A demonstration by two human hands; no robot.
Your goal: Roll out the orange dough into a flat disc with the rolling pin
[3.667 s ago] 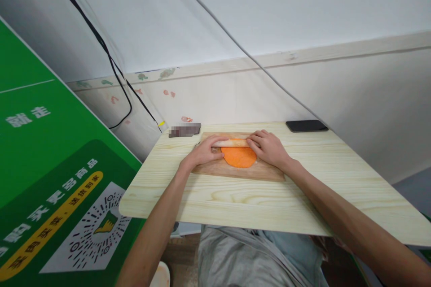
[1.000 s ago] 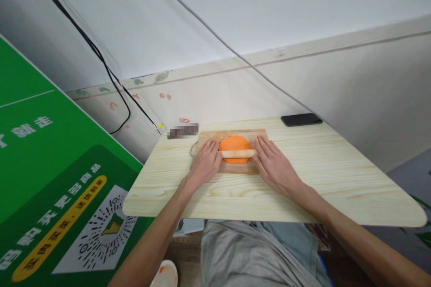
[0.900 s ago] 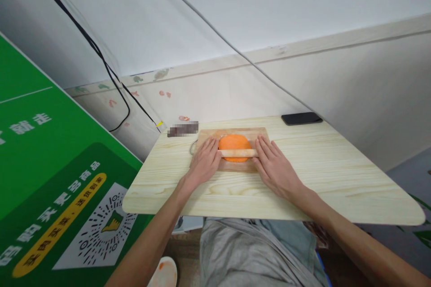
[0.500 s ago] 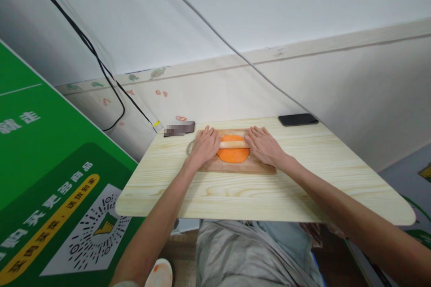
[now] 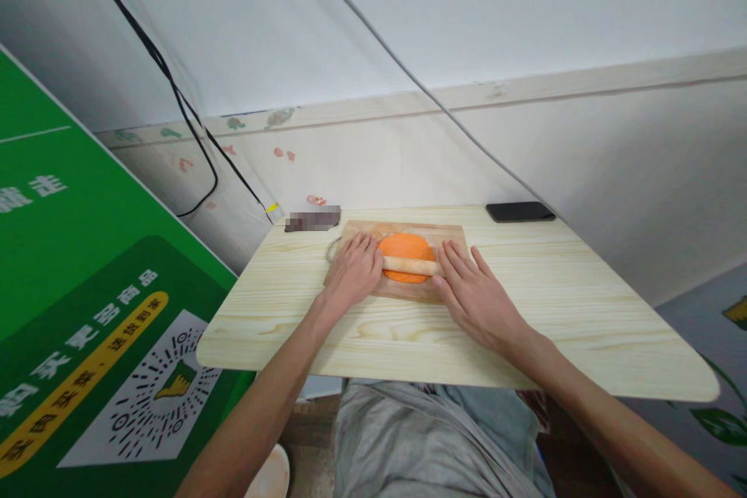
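A pale wooden rolling pin (image 5: 408, 266) lies crosswise on a flat, rounded sheet of orange dough (image 5: 408, 244). Beneath the dough is a wooden cutting board (image 5: 412, 293), a little tilted to the table edge. My left hand (image 5: 357, 264) rests palm down on the pin's left end, fingers stretched forward. On the right end lies my right hand (image 5: 472, 280), its fingers extended and slightly apart. Both hands press on the pin without wrapping round it; its two ends are hidden under them.
The board sits on a light wood-grain table (image 5: 385, 350). A black phone (image 5: 520, 212) lies at the back right, and a dark, partly blurred flat object (image 5: 312, 219) at the back left. A metal loop (image 5: 332, 249) is at the board's left edge. A green printed panel (image 5: 117, 249) stands left.
The rolling pin has rolled toward me, from the dough's upper middle to its nearer part. Both hands have come back with it, and the board has turned slightly.
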